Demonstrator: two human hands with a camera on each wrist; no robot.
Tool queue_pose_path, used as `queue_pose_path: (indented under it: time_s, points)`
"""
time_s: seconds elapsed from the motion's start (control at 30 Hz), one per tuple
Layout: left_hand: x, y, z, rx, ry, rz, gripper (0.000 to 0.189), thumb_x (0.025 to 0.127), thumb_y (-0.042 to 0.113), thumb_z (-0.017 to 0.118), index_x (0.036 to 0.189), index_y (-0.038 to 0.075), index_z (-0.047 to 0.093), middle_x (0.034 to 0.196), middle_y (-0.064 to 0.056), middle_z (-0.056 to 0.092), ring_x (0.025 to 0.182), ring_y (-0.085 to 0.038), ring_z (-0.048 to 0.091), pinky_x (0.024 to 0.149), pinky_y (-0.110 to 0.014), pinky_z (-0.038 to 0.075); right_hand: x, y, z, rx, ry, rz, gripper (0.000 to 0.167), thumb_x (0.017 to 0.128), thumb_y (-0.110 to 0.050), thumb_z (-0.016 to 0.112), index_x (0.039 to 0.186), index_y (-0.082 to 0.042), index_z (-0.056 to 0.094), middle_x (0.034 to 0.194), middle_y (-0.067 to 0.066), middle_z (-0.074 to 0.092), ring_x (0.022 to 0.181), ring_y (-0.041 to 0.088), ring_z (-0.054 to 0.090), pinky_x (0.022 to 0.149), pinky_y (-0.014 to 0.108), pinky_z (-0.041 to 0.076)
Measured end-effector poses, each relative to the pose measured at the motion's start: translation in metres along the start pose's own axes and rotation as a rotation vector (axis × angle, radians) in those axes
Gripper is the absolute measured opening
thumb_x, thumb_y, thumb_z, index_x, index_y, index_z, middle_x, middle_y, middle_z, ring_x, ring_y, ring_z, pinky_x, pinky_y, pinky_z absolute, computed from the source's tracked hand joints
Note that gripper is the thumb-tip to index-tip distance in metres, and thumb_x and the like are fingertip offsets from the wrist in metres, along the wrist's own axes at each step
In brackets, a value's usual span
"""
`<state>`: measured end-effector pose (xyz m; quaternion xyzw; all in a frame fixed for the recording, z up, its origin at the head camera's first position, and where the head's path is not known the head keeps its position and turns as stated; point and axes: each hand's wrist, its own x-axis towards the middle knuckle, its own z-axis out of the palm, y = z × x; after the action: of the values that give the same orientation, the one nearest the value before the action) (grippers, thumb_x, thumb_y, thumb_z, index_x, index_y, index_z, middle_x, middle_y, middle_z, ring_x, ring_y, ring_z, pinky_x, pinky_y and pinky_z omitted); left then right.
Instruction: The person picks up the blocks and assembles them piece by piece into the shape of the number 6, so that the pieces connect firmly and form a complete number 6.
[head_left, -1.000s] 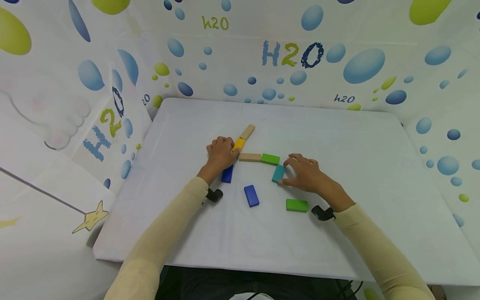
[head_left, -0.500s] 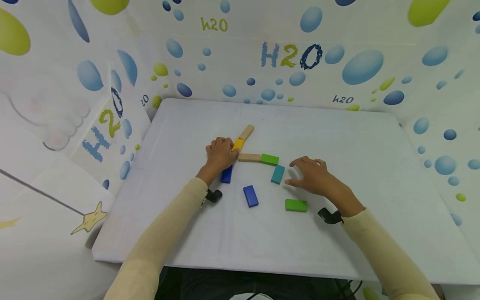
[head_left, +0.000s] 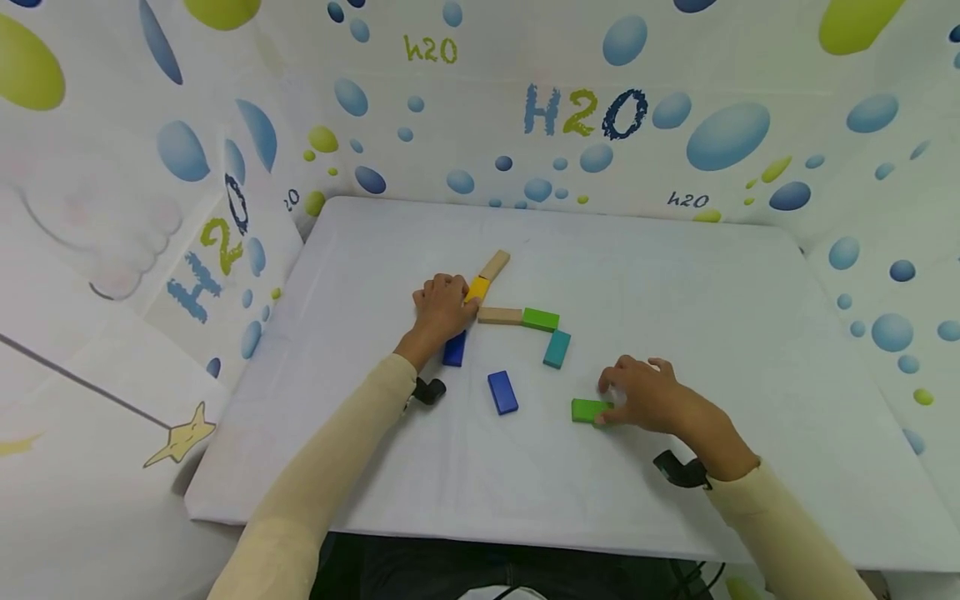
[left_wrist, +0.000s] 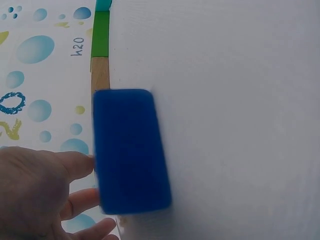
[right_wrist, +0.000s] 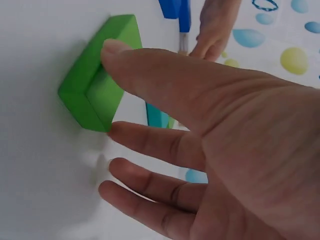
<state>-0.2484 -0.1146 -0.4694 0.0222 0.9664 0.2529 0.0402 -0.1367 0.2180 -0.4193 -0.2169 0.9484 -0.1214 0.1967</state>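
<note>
My right hand [head_left: 609, 407] is at the right end of a loose green block [head_left: 586, 410] near the table's front. In the right wrist view its thumb lies across the green block [right_wrist: 95, 85] and the forefinger meets the block's lower corner, pinching that end. My left hand [head_left: 465, 304] rests loosely curled on the table, its fingertips against a yellow block [head_left: 477, 288], holding nothing. A blue block [head_left: 454, 348] lies just under its wrist and fills the left wrist view [left_wrist: 130, 150].
A line of blocks runs across the white table [head_left: 675, 275]: wooden block [head_left: 495, 264], the yellow block, wooden block [head_left: 500, 315], green block [head_left: 541, 318], teal block [head_left: 557, 348]. A second blue block [head_left: 502, 392] lies loose. Bubble-print walls enclose the table.
My right hand left the teal block, drew back toward me and settled on the loose green block. The left hand and the other blocks stayed put.
</note>
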Motion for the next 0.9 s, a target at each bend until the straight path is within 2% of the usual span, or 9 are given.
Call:
queue_pose_path:
  time_s: [0.23,0.43,0.9]
  points:
    - [-0.001,0.000,-0.001,-0.004,0.001,0.001,0.033,0.107,0.037,0.060,0.121,0.007,0.058,0.145,-0.020,0.049,0.132,-0.037,0.043,0.108,-0.056,0.029,-0.011,-0.007,0.004,-0.030,0.015,-0.013,0.031,0.084,-0.028,0.090,0.105,-0.018,0.070,0.110,0.004,0.063,0.112,0.029,0.064,0.110,0.076,0.026]
    - [0.000,0.000,0.001,0.000,0.002,-0.002,0.033,0.107,0.037,0.059,0.122,0.008,0.058,0.145,-0.019,0.049,0.132,-0.037,0.043,0.107,-0.055,0.029,-0.012,-0.012,0.006,-0.048,0.045,-0.022,0.027,0.085,-0.020,0.089,0.102,-0.017,0.068,0.106,0.003,0.061,0.107,0.027,0.063,0.110,0.074,0.029]
    - [0.000,-0.001,0.003,0.011,0.001,-0.008,0.033,0.108,0.038,0.058,0.122,0.008,0.058,0.145,-0.019,0.049,0.133,-0.037,0.043,0.109,-0.055,0.029,0.009,-0.030,0.023,-0.036,0.115,-0.107,0.025,0.087,-0.029,0.088,0.103,-0.021,0.071,0.102,0.000,0.054,0.105,0.022,0.055,0.109,0.068,0.033]
